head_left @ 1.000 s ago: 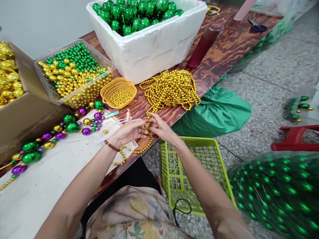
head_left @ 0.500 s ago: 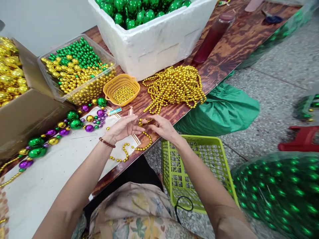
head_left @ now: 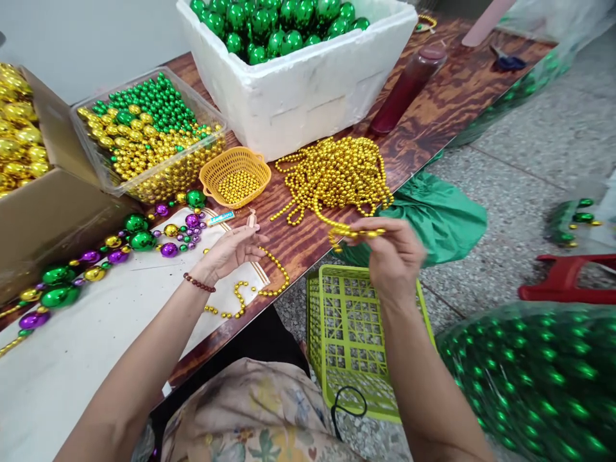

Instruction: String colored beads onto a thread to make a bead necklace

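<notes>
My right hand [head_left: 392, 250] is closed in a pinch on a gold bead strand [head_left: 325, 218], a little above the table's front edge. That strand runs back to a heap of gold bead strands [head_left: 346, 170] on the wood. To the left, my left hand [head_left: 235, 251] hovers palm up over the white cloth [head_left: 120, 333], fingers apart and nothing seen in them. Close to its fingertips a loose gold bead string [head_left: 286, 273] curves over the cloth and table edge. Past that hand lies a garland of green, purple and gold beads [head_left: 143, 240].
An orange basket [head_left: 248, 160] of gold beads, a clear bin [head_left: 158, 163] and a white foam box [head_left: 308, 96] of green balls stand behind. A red bottle [head_left: 409, 90] is at right. Below the edge sit a lime crate [head_left: 346, 333] and a green bag [head_left: 447, 218].
My right hand has moved right, away from my left hand, and now pinches a gold bead strand from the heap. My left hand has shifted slightly left and down.
</notes>
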The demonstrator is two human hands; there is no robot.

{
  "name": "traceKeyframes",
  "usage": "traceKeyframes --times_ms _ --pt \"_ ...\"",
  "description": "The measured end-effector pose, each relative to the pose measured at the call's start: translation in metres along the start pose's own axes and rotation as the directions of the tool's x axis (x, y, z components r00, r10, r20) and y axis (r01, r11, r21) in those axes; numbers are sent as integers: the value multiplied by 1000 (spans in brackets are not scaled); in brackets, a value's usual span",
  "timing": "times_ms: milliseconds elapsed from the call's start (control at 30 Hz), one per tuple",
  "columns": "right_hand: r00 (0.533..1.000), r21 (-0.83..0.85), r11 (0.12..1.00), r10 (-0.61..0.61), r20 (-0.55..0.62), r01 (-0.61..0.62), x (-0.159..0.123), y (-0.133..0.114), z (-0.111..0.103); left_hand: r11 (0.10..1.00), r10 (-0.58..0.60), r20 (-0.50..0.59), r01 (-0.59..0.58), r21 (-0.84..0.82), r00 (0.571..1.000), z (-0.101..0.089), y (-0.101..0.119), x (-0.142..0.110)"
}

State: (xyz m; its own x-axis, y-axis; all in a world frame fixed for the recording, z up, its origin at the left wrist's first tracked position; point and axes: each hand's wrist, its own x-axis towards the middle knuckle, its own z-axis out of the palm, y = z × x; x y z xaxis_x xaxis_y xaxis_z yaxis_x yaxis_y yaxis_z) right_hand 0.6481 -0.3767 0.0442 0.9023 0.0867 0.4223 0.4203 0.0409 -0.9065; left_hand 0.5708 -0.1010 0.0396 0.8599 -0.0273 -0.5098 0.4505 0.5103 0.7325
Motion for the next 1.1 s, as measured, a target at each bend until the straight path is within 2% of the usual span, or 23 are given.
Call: traceKeyframes --times_ms 100,167,300,467,533,667,767,833,900,1000,1033,1100 --pt "982 12 1000 -18 -191 20 15 -8 -32 1000 3 -67 -2 10 998 -5 -8 4" --pt "954 -20 1000 -7 -298 2 22 -1 -52 998 59 -109 -59 1 992 -7 -13 6" --pt "878 -128 984 49 -476 -124 19 41 -83 972 211 -231 -228 -53 950 -8 -15 6" --pt "822 -244 884 227 -523 -400 -7 104 -104 904 365 -377 -421 -76 851 -9 -15 1" --pt "810 -262 828 331 -484 -495 -17 124 -105 889 400 -390 -455 -56 829 -8 -18 -3" --pt "793 -276 752 509 -335 -599 -31 151 -95 856 459 -423 -517 -26 782 -6 -21 -9" --pt "777 -319 708 576 -256 -630 -30 162 -83 828 494 -457 -560 -11 739 -8 -17 -15" --pt "772 -368 681 594 -227 -633 -25 164 -77 835 484 -468 -551 -6 739 -10 -15 -18" --pt "777 -438 649 583 -238 -622 -19 161 -75 849 463 -472 -528 -6 750 -12 -15 -22" --pt "802 -548 589 495 -335 -593 -2 142 -73 857 452 -463 -515 -13 763 -14 -21 -26" --pt "820 -583 578 442 -364 -571 8 133 -70 860 447 -458 -510 -16 768 -13 -24 -27" --pt "889 -669 586 290 -355 -458 36 110 -56 873 426 -454 -488 -23 783 -12 -31 -29"
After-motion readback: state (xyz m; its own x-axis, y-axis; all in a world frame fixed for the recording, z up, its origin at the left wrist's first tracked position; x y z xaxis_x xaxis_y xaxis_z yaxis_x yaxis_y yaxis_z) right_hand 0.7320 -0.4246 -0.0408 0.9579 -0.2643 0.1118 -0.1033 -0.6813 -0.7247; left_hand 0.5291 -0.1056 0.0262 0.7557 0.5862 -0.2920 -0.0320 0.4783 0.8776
